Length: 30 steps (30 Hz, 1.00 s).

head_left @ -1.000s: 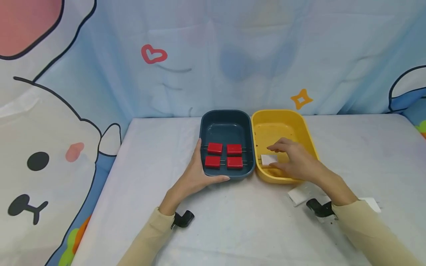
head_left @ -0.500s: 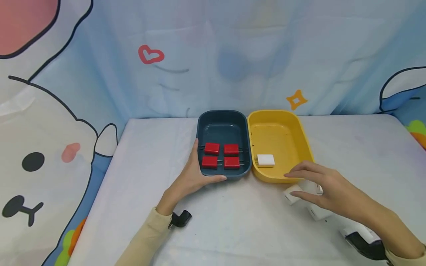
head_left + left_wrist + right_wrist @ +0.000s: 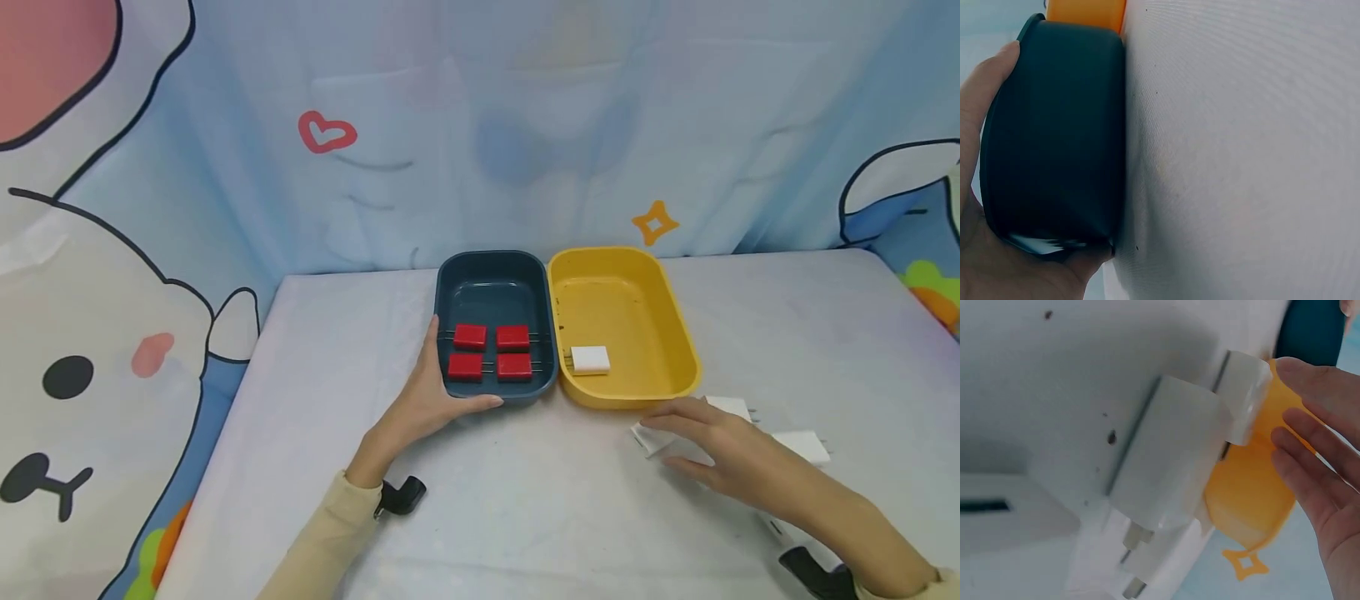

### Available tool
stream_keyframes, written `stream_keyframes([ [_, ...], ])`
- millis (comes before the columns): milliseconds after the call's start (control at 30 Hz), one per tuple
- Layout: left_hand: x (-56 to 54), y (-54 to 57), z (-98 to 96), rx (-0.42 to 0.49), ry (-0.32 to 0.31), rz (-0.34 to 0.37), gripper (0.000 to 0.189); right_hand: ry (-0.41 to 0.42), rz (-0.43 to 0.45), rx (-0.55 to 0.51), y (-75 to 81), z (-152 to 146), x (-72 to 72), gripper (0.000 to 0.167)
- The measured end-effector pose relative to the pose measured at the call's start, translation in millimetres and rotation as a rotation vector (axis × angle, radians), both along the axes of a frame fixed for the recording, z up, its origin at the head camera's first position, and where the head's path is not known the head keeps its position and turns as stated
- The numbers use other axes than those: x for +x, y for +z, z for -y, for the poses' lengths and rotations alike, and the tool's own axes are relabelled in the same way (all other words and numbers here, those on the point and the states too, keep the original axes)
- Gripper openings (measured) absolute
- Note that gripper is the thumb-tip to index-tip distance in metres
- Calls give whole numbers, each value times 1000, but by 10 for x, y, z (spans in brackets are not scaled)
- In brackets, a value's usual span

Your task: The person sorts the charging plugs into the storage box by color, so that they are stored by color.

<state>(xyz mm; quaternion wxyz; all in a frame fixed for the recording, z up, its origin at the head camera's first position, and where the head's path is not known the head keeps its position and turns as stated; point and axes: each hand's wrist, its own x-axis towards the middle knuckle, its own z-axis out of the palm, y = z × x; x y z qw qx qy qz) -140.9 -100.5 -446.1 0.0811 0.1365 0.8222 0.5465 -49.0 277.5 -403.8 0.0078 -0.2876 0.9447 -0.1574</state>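
Observation:
My left hand [image 3: 420, 408] grips the near left corner of a dark blue tray [image 3: 495, 258], thumb along its front and fingers on its left side. Several red plug adapters [image 3: 469, 337] lie inside in two rows, prongs showing. Against its right side stands a yellow tray [image 3: 667, 333], with one white plug adapter [image 3: 590, 360] at its near left. Fingers relaxed and apart, my right hand [image 3: 731, 450] hovers over loose white adapters in front of the yellow tray. Closest to its fingertips is one white adapter [image 3: 651, 439]; the right wrist view shows a larger-looking adapter [image 3: 1172, 450] beside it.
More white adapters, among them one [image 3: 802, 447] with its prongs pointing right, lie beside and partly under my right forearm. The trays stand near the far edge of the white-covered table [image 3: 480, 517], before a printed curtain [image 3: 480, 142].
My right hand has let go of the white adapter in the yellow tray and drawn back toward the loose ones at the front right. The left hand keeps its hold on the dark blue tray.

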Motion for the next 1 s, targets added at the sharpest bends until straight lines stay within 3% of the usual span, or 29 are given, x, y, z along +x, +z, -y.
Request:
stream_keyframes([
  [267,18,12,5,6,-2,-3,133,45,-79,42,-112,41,-17,51],
  [533,11,13,3,7,-7,-12,132,57,-96,50,-134,55,-39,47],
  [1000,0,-4,5,18,-18,-28,133,-5,105,100,-147,97,-68,44],
])
